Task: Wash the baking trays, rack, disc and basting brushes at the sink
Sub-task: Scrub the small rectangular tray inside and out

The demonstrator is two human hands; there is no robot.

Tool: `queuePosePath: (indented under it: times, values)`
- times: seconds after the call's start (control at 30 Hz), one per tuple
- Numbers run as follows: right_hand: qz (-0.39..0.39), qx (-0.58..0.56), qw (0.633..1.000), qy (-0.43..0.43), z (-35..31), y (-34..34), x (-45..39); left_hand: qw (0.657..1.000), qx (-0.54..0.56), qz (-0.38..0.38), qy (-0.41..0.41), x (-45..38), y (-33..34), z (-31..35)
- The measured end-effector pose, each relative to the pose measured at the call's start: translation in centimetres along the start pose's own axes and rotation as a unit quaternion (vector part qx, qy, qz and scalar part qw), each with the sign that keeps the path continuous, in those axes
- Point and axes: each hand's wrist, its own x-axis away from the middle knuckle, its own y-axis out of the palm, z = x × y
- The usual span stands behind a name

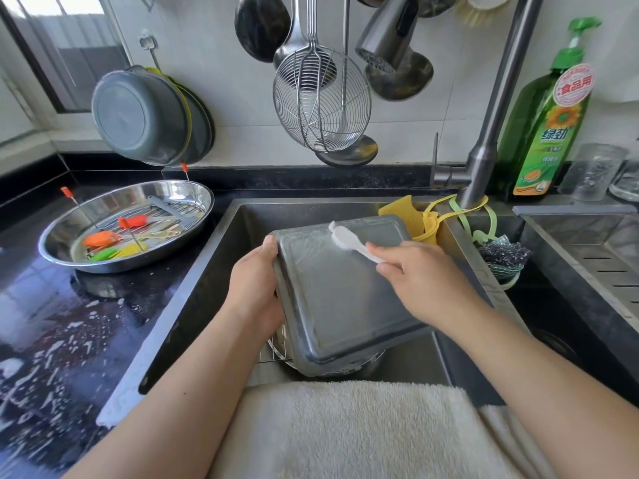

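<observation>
both hands clenched: left hand [257, 288] grasps tray [342, 299] edge, right hand [425, 281] scrub brush [349, 242] atop it.

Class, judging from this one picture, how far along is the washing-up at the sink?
Done: cannot tell. In hand: the left hand grips the upturned baking tray over the sink while the right hand scrubs it with a white brush. Apparently left: basting brushes and rack in the round pan.
</observation>
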Motion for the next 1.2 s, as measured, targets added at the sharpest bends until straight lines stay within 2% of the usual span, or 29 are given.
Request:
queuePosePath:
  times: [0.33,0.47,0.63,0.7,0.77,0.83,0.97,1.03,1.1,1.2]
  values:
    - [0.008,-0.064,0.998,0.008,-0.5,0.9,-0.2,0.998,-0.048,0.025,0.037,-0.1,0.0,0.1]
    - [-0.03,0.008,0.999,0.022,-1.0,1.0,0.3,0.996,-0.063,0.031,0.049,0.0,0.1,0.1]
    - [-0.088,0.036,0.994,-0.061,-2.9,1.1,1.1,0.996,-0.073,0.037,0.048,-0.1,0.2,-0.2]
    - [-0.056,0.066,0.996,-0.02,-1.7,0.5,0.5,0.996,-0.067,0.042,0.047,-0.1,0.1,-0.2]
    - [-0.019,0.101,0.992,0.075,0.0,-0.3,-0.4,0.995,-0.064,0.05,0.049,-0.2,-0.1,-0.2]
    - [0.002,0.11,0.99,0.094,0.5,-0.4,-0.7,0.995,-0.061,0.06,0.053,-0.5,-0.2,-0.3]
    - [-0.05,0.018,0.998,-0.017,-2.0,0.4,0.5,0.995,-0.053,0.066,0.059,-0.6,-0.1,-0.4]
    - [-0.08,0.022,0.995,-0.047,-2.2,0.6,0.8,0.994,-0.059,0.063,0.062,-0.6,0.0,-0.5]
    - [-0.066,0.051,0.996,-0.012,-1.1,0.0,0.3,0.995,-0.049,0.063,0.061,-0.5,0.2,-0.5]
    - [-0.025,0.109,0.99,0.087,0.4,-1.2,-0.2,0.995,-0.034,0.072,0.053,-0.7,0.1,-0.6]
